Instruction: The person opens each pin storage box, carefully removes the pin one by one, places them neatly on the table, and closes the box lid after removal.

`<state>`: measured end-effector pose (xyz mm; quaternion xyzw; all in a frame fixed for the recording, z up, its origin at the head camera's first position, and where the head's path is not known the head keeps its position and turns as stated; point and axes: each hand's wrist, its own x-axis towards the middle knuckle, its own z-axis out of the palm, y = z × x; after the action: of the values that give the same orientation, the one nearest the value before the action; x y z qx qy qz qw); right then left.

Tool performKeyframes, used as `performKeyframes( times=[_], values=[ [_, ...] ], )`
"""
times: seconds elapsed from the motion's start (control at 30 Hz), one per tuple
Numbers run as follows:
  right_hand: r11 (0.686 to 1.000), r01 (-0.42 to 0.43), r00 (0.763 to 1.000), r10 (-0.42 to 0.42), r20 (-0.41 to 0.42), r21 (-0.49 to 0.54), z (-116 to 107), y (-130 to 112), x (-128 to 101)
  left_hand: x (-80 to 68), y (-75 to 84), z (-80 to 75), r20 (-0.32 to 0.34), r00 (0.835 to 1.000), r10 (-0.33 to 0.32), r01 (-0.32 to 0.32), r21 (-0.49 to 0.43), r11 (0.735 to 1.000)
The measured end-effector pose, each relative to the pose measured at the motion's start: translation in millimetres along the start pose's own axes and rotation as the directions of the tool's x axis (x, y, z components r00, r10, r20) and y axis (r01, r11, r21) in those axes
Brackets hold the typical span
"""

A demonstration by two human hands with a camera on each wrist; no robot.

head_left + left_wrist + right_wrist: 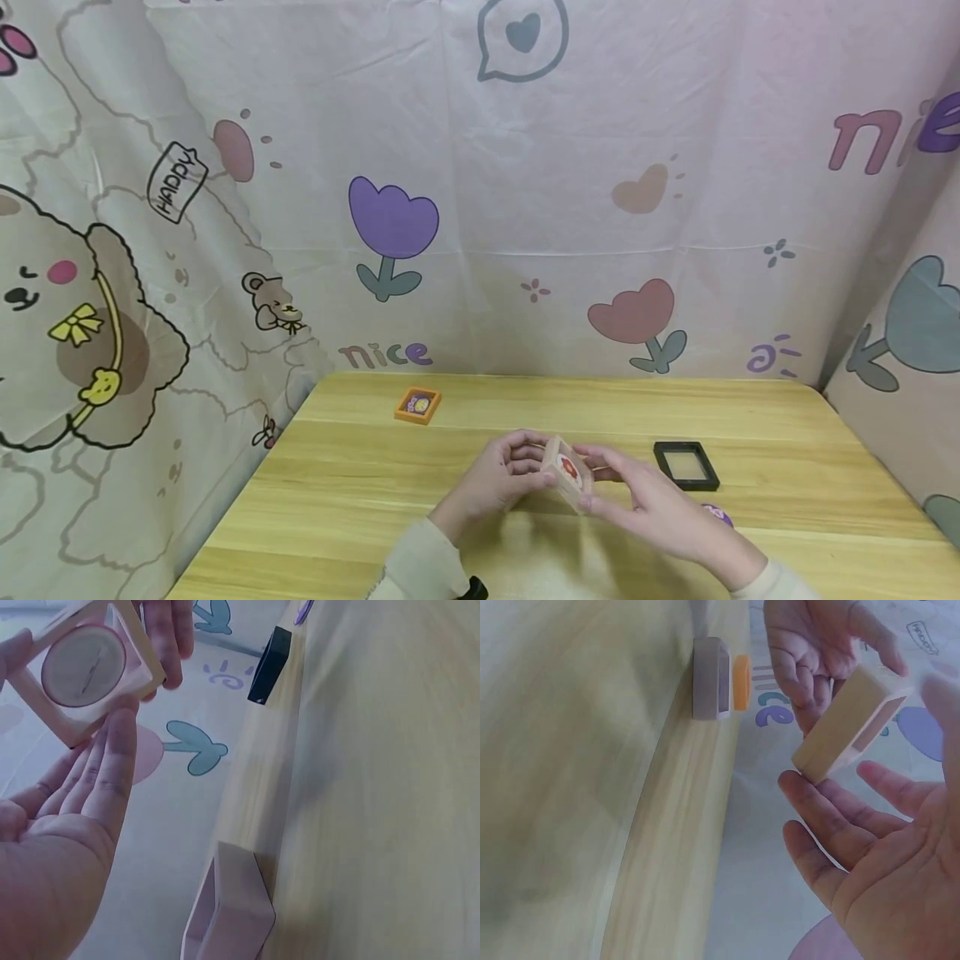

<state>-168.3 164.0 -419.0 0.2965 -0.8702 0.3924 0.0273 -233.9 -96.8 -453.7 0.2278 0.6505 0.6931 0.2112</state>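
Head view: backdrop (487, 208) lettering reads "nice" above the desk's (337, 467) far edge; left hand (498, 475) and right hand (652, 500) pinch a tilted, pale square frame (552, 458) surrounding a red-and-white disc (570, 472).

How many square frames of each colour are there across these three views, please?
Orange frame: 1
Black frame: 1
Pale: 2 (held frame, resting frame)
Total: 4

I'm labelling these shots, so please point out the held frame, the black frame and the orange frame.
Held frame (842, 724): right wrist view, on its outer side wall.
Black frame (698, 485): head view, on its near bar.
Orange frame (412, 419): head view, on its near edge.
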Motion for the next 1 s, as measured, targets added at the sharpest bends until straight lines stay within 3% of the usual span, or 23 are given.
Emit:
performKeyframes(
  times=[0.47, 0.7, 1.0],
  values=[
    [0.990, 0.017, 1.000, -0.018, -0.007, -0.139, -2.5, 8.3, 1.0, -6.1, -3.2, 12.8, 0.044, 0.999, -0.026, 0.022, 0.095, 0.995],
    [0.986, 0.086, 0.996, -0.085, 0.017, -0.145, -4.4, 12.4, 1.3, -8.3, -1.7, 20.2, 0.009, 1.000, -0.026, 0.025, 0.058, 0.998],
    [0.981, 0.101, 0.995, -0.098, 0.026, -0.166, -7.0, 9.1, 6.2, -6.0, -4.0, 28.0, 0.018, 1.000, -0.018, 0.017, 0.051, 0.999]
  ],
)
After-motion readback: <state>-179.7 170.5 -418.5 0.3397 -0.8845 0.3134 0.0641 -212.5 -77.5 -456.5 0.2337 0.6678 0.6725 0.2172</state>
